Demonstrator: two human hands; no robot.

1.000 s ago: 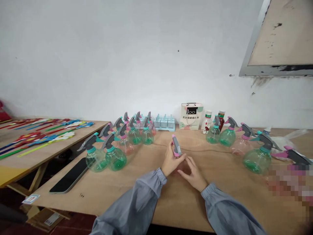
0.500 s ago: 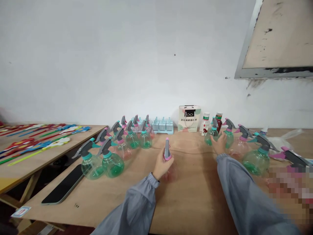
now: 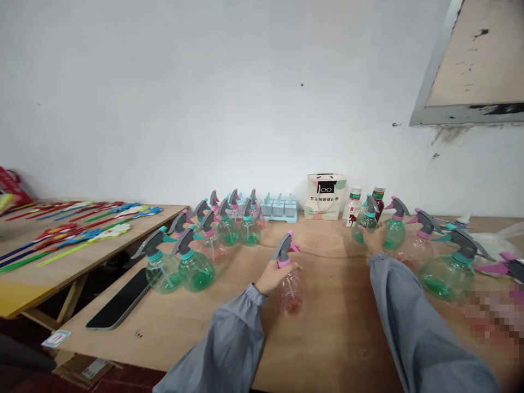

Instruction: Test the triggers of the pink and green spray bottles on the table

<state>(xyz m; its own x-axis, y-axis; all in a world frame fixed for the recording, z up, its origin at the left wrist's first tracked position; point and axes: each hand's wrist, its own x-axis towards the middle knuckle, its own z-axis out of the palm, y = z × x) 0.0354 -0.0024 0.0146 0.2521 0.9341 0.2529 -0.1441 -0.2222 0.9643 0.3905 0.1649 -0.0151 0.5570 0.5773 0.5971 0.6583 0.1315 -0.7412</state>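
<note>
Rounded, clear pink plastic spray bottle with a grey-and-pink trigger head (image 3: pixel 292 297), grasped in the left hand (image 3: pixel 276 277) over the brown wooden worktop (image 3: pixel 319 338); whether its base touches the wood cannot be told. The fingers wrap just below the pink collar, presumably because the narrow neck offers a surer hold than the bulging body. The right hand (image 3: pixel 374 239) is at the near right side of a rounded, clear green plastic spray bottle (image 3: pixel 358 230); whether it grips cannot be told. Left of the left hand, similar green and pink bottles (image 3: pixel 212 248) stand upright, probably steadied by their broad bases.
</note>
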